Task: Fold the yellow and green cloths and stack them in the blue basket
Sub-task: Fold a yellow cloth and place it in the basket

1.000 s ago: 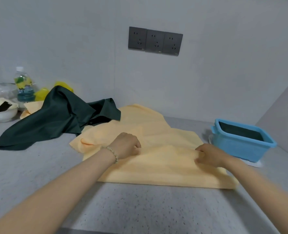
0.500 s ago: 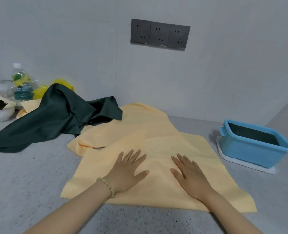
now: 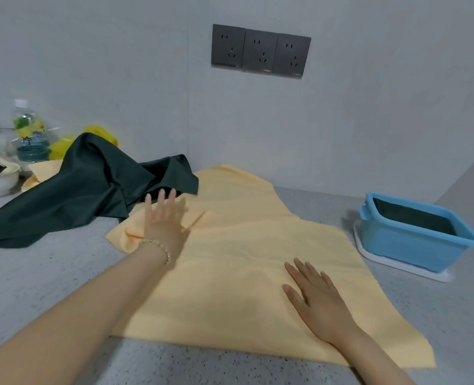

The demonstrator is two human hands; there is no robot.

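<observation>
The yellow cloth (image 3: pixel 244 262) lay spread on the desk (image 3: pixel 50 273). The right hand (image 3: pixel 317 297) pressed flat on it, fingers straight; the left hand (image 3: pixel 165 218) reached, fingers extended, holding nothing, toward the green cloth (image 3: pixel 72 190). The blue basket (image 3: pixel 413 237) stood right.

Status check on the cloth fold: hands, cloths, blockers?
Left hand open over yellow cloth, far-left; right hand flat on it. Green cloth unfolded, overlapping its far corner. Blue basket at right.

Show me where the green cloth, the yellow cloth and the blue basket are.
green cloth (image 3: pixel 72 195), head view, on its crumpled middle.
yellow cloth (image 3: pixel 230 273), head view, on its flat middle.
blue basket (image 3: pixel 405 245), head view, on its near side wall.
</observation>
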